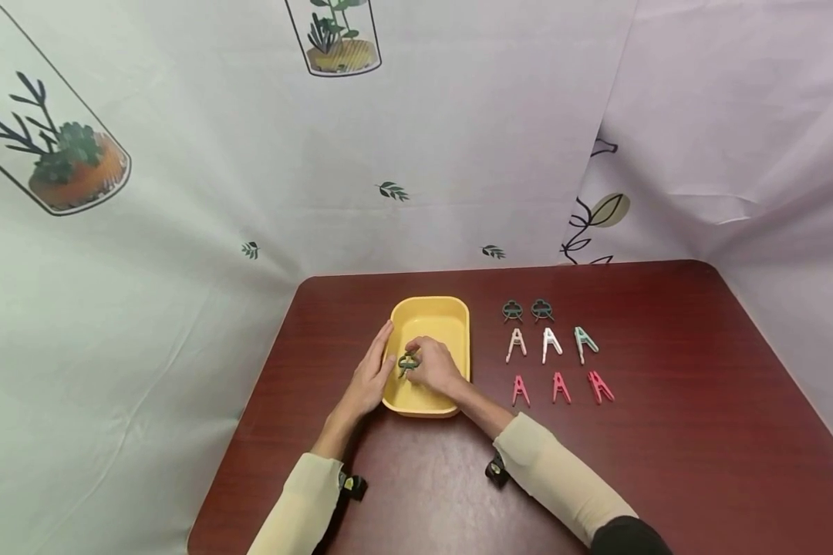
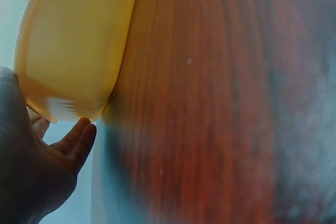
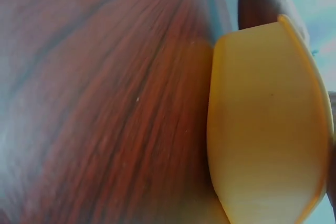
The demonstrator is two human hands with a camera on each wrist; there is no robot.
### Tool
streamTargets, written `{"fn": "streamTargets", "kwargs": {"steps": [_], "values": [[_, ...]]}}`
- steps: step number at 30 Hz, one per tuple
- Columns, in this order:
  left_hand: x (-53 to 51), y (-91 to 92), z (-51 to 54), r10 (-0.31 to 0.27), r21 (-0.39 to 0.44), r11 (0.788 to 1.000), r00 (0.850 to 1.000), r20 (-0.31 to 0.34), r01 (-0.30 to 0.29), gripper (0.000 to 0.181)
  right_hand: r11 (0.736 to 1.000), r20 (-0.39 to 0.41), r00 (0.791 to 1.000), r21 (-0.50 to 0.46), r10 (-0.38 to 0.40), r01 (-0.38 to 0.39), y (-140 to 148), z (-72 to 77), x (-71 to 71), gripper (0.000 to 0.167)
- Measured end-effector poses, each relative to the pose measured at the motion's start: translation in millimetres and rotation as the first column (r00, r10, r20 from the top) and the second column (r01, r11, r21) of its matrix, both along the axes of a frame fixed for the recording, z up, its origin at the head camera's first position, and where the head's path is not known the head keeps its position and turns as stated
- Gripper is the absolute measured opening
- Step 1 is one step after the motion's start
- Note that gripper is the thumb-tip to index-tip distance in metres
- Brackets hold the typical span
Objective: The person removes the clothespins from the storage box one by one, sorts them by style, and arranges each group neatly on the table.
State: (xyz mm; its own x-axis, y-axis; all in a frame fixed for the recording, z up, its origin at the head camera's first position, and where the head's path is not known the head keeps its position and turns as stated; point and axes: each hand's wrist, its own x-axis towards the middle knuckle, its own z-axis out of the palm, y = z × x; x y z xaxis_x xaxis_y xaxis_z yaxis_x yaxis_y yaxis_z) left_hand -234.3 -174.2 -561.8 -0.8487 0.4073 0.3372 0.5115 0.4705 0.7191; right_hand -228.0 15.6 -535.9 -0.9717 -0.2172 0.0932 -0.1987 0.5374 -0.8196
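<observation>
A yellow plastic tray (image 1: 429,304) sits on the table, its side walls showing in both wrist views. My left hand (image 1: 369,375) rests along its left side, fingers nearly straight against the outer wall and thumb at the rim. In the left wrist view, fingertips (image 2: 81,137) touch the low part of the tray wall. Over the inside of the tray, my right hand (image 1: 433,366) pinches a dark green plant clip (image 1: 408,362) between thumb and fingers. Whether the clip touches the tray floor, I cannot tell. The right wrist view hides the pinching fingers behind the tray.
Right of the tray, clips lie in rows: two dark green plant clips (image 1: 541,310) at the back, pink, white (image 1: 551,344) and mint clothespins (image 1: 585,344) in the middle, red-pink clothespins (image 1: 559,387) in front. The dark red wooden table (image 1: 701,432) meets a patterned cloth (image 1: 458,154) behind.
</observation>
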Motion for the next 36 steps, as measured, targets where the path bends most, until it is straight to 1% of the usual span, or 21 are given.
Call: {"fn": "streamTargets", "kwargs": {"steps": [3, 6, 10, 13, 16, 21, 25, 30, 36], "values": [[1.2, 0.2, 0.2, 0.004, 0.0, 1.0, 1.0, 0.008, -0.004, 0.06, 0.997, 0.03, 0.999, -0.073, -0.016, 0.018, 2.0, 1.7, 1.8, 0.045], [1.4, 0.4, 0.5, 0.009, -0.004, 1.0, 1.0, 0.014, -0.009, 0.06, 0.99, 0.03, 0.999, -0.135, -0.035, 0.039, 3.1, 2.9, 2.6, 0.041], [1.0, 0.5, 1.0, 0.014, -0.004, 1.0, 1.0, 0.005, -0.014, 0.06, 0.984, 0.032, 0.998, -0.169, -0.059, 0.063, 3.7, 3.4, 1.9, 0.037], [0.5, 0.3, 1.2, 0.007, 0.0, 1.0, 1.0, 0.003, -0.007, 0.06, 0.985, 0.051, 0.996, -0.155, -0.069, 0.076, 4.7, 4.1, 1.9, 0.038], [-0.3, 0.0, 0.8, -0.003, 0.001, 1.0, 1.0, 0.007, 0.003, 0.06, 0.988, 0.088, 0.993, -0.131, -0.076, 0.087, 5.4, 4.7, 2.5, 0.038], [0.0, 0.2, 0.7, -0.003, 0.006, 1.0, 1.0, 0.003, 0.003, 0.06, 0.993, 0.126, 0.989, -0.079, -0.081, 0.091, 4.9, 3.7, 2.1, 0.043], [0.6, 1.0, 1.3, -0.005, 0.007, 1.0, 1.0, -0.01, 0.005, 0.06, 0.996, 0.096, 0.992, -0.022, -0.082, 0.085, 4.2, 2.1, 0.8, 0.042], [-0.1, 0.7, 2.1, 0.001, 0.001, 1.0, 1.0, 0.008, -0.001, 0.06, 0.995, 0.042, 0.995, 0.041, -0.09, 0.088, 1.5, 0.4, -0.5, 0.033], [-0.7, 0.2, 0.8, 0.005, -0.008, 1.0, 1.0, 0.016, -0.004, 0.06, 0.991, 0.036, 0.992, 0.067, -0.122, 0.12, -0.6, -1.2, -1.0, 0.024]]}}
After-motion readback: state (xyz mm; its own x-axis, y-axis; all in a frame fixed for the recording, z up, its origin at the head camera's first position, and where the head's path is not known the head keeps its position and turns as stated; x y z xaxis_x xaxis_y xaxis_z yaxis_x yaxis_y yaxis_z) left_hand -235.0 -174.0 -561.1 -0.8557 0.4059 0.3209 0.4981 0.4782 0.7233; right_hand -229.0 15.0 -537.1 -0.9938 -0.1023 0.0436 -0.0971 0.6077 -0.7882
